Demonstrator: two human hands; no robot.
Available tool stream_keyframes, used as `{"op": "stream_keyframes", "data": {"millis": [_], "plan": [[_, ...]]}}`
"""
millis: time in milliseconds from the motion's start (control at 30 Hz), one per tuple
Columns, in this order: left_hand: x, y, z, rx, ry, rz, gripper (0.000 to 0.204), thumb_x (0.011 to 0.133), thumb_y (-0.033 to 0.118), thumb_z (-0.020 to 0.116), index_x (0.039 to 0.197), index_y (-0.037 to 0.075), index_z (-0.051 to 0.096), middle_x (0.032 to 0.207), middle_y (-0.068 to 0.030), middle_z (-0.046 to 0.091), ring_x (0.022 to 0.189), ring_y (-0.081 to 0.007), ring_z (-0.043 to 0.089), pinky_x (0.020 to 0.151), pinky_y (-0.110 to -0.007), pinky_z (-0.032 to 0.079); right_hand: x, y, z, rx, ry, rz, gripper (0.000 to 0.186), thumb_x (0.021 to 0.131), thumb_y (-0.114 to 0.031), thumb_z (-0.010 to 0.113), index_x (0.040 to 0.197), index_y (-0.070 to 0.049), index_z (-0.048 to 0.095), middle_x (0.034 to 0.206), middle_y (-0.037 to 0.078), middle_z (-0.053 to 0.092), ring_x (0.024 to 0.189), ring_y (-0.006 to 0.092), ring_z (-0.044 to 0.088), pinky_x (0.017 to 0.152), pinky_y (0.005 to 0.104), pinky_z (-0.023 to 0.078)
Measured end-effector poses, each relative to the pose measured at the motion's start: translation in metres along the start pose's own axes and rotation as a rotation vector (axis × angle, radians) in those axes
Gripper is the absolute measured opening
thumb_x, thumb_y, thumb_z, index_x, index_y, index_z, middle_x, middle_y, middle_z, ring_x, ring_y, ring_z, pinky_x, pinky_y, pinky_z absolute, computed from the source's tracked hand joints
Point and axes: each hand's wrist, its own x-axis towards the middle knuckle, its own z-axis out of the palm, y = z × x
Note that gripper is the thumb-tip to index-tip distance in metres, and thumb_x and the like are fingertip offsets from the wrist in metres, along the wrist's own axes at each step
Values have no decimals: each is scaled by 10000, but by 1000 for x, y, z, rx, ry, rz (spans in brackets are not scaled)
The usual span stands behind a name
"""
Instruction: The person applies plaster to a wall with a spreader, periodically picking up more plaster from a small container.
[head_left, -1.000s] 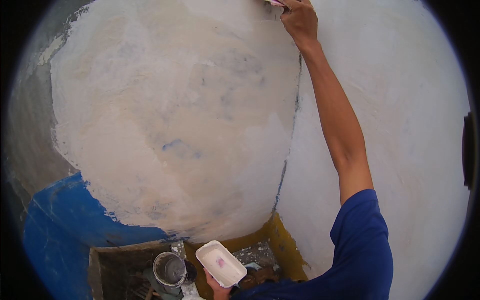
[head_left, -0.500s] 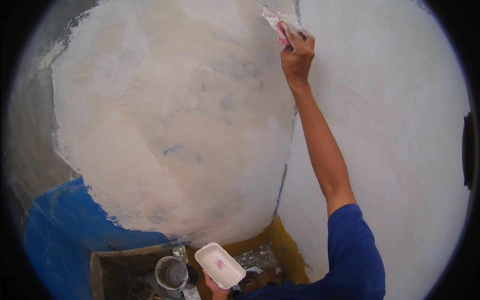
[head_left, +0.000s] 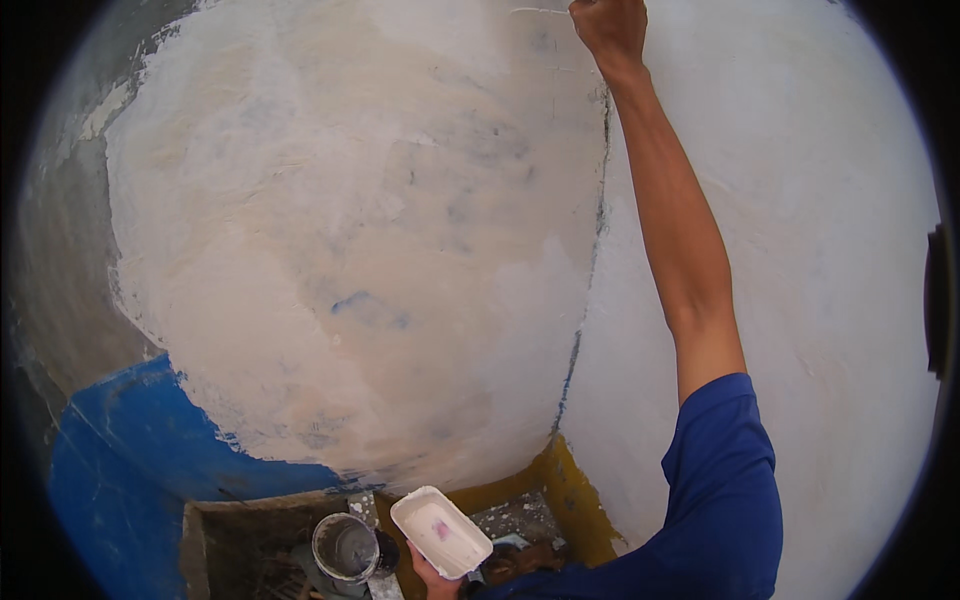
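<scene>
At the lower middle, my left hand (head_left: pixel 436 579) is closed on the edge of a rectangular white plastic tub (head_left: pixel 413 533), coated inside with pale putty and a pinkish smear. My right arm stretches up to the top edge of the picture, where my right hand (head_left: pixel 612 28) is closed near the wall corner. Its fingertips are cut off by the frame; the putty scraper it gripped half a second ago is out of view. The wall (head_left: pixel 300 240) ahead bears an uneven coat of cream-white putty with grey and blue patches showing through.
A dark bucket (head_left: pixel 346 548) of grey-white stuff stands left of the tub. Below the putty are blue-painted wall (head_left: pixel 120 450) and a mustard-yellow band (head_left: pixel 572 495). A cracked corner line (head_left: pixel 598 225) meets the white wall (head_left: pixel 830 300) at right. Bare grey wall (head_left: pixel 60 250) shows at far left.
My right hand has moved up and slightly right along the corner, taking the putty scraper out of view. My left hand and the tub have stayed almost still.
</scene>
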Motion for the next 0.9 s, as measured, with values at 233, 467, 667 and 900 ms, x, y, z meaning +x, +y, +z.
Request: {"op": "stream_keyframes", "data": {"millis": [233, 467, 667, 900], "plan": [[1, 4, 3, -29, 45, 29, 641, 1011, 593, 397, 1491, 171, 439, 1412, -100, 552, 1252, -379, 558, 1051, -623, 449, -18, 14, 5, -25, -256, 62, 379, 786, 13, 589, 1084, -136, 770, 978, 158, 727, 963, 351, 656, 827, 430, 540], [7, 3, 9, 3, 4, -45, 624, 1016, 580, 391, 1482, 169, 453, 1394, -97, 568, 1226, -381, 576, 1029, -619, 469, -153, -39, -74, 6, -271, 138, 450, 741, 61, 615, 1115, -135, 771, 1029, 55, 760, 1073, 310, 637, 919, 422, 522], [10, 6, 20, 102, -47, 20, 616, 1017, 569, 395, 1477, 165, 456, 1383, -99, 574, 1224, -372, 579, 1031, -617, 468, -119, -23, -32, 28, -28, 121, 523, 737, 82, 621, 1192, -144, 744, 1005, 62, 757, 1126, 322, 623, 946, 441, 511], [13, 3, 10, 15, 12, -41, 603, 1022, 561, 384, 1464, 160, 469, 1366, -99, 583, 1219, -364, 582, 1036, -608, 467, -183, -47, -64, -27, -276, 128, 563, 712, 119, 607, 1196, -132, 749, 1050, 92, 755, 1144, 319, 626, 997, 421, 493]]}}
